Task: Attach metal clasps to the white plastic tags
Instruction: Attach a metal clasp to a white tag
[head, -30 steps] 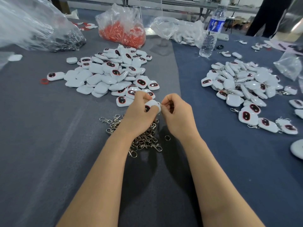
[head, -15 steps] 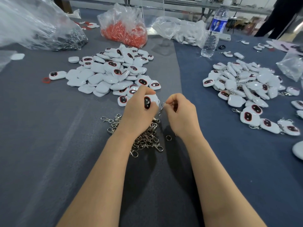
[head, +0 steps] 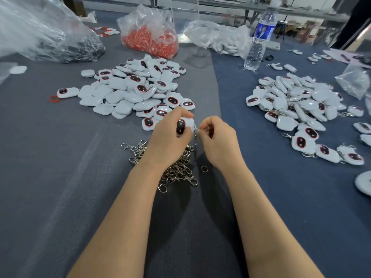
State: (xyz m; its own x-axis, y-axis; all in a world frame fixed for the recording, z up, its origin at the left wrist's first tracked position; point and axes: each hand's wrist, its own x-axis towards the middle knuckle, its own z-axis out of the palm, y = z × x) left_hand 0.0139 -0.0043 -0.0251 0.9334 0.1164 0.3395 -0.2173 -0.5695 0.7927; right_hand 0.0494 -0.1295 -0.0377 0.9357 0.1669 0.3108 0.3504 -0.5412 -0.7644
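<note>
My left hand (head: 168, 137) grips a white plastic tag (head: 183, 125) with a dark red-rimmed oval, held on edge above the cloth. My right hand (head: 218, 139) pinches a metal clasp (head: 195, 135) at the tag's right corner; the clasp hangs down between the two hands. A heap of loose metal clasps (head: 176, 167) lies under my left wrist. A pile of bare white tags (head: 130, 91) sits beyond my hands to the left. A pile of tags with clasps on them (head: 297, 105) lies at the right.
A loose ring (head: 204, 168) lies by my right wrist. At the back stand a bag of orange parts (head: 148, 37), a clear bag of dark metal parts (head: 50, 33), a bag of white pieces (head: 220, 39) and a water bottle (head: 259, 37). A small bag (head: 353, 81) sits far right.
The tag in my left hand has turned so its dark oval faces me. My right hand has drawn slightly away, and the clasp now hangs visible between the hands.
</note>
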